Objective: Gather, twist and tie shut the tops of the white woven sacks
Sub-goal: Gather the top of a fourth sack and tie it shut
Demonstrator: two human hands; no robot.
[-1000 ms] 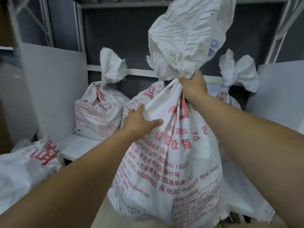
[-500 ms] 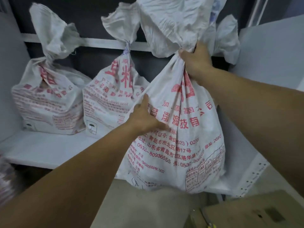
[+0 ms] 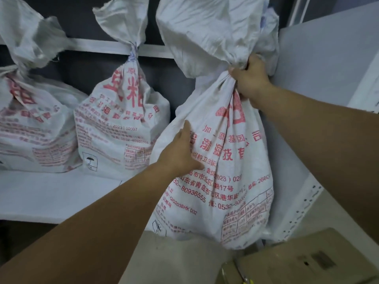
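White woven cloth is bunched inside the curled fingers [image 3: 239,67] of the right hand [image 3: 249,78], which grips the gathered neck [image 3: 225,77] of the nearest sack [image 3: 217,181]. Above the grip the loose top [image 3: 205,33] flares out in crumpled folds. The left hand [image 3: 180,152] lies flat against the sack's left flank, fingers straight over the red printing and thumb pointing up. This sack stands upright at the right end of the white shelf [image 3: 51,193], close against the white side panel [image 3: 328,64]. Its bottom bulges over the shelf's front edge, and whether it rests there or hangs from the grip cannot be told. Just to its left stands a second sack [image 3: 121,124], its neck bound with a pale tie [image 3: 133,51]. A third sack [image 3: 34,128] stands beside that one at the left edge of view, also cinched at the neck. A cardboard box [image 3: 307,261] sits in the lower right corner, below the held sack.
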